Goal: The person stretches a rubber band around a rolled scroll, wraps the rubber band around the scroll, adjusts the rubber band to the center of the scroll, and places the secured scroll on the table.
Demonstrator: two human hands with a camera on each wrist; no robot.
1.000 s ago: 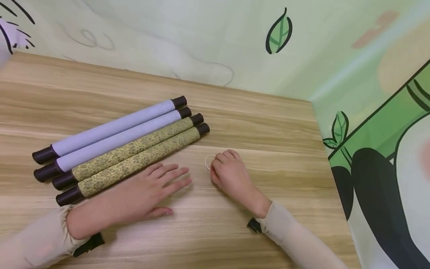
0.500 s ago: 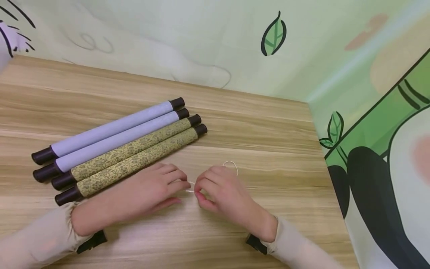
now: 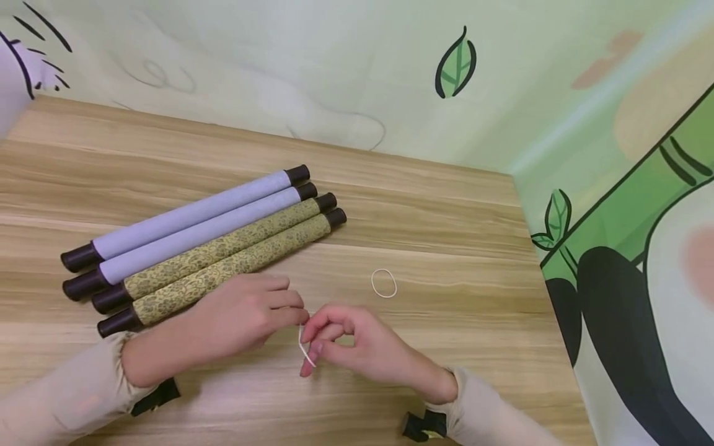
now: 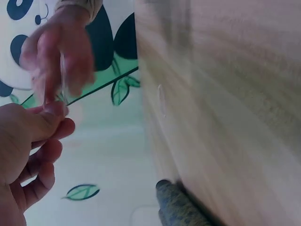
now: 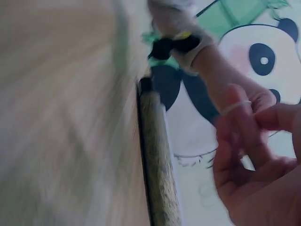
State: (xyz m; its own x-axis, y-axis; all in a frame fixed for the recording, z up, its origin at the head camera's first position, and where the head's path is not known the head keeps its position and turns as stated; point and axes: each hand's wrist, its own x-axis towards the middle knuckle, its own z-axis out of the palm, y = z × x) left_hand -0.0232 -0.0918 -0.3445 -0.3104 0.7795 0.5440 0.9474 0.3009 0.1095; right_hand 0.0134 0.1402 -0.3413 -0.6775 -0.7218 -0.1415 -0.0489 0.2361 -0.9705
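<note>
My left hand [image 3: 234, 319] pinches a thin white elastic band [image 3: 306, 352] between thumb and finger, above the table. The band runs to my right hand [image 3: 362, 347], whose bent fingers it loops over; in the right wrist view the white elastic band [image 5: 235, 107] crosses one finger. Both hands are close together, almost touching. A second white elastic band [image 3: 372, 285] lies as a loose loop on the table beyond the right hand. Alongside the left forearm lie two yellow patterned scrolls [image 3: 234, 263] with dark end caps, the nearer one partly behind that hand.
Two pale lilac scrolls [image 3: 195, 214] lie side by side with the patterned ones, slanting across the wooden table [image 3: 446, 229]. Walls painted with leaves and a panda border the table at the back and right.
My right hand has moved left and toward me, leaving one band on the table. My left hand has closed its fingers on the other band, now stretched between the hands.
</note>
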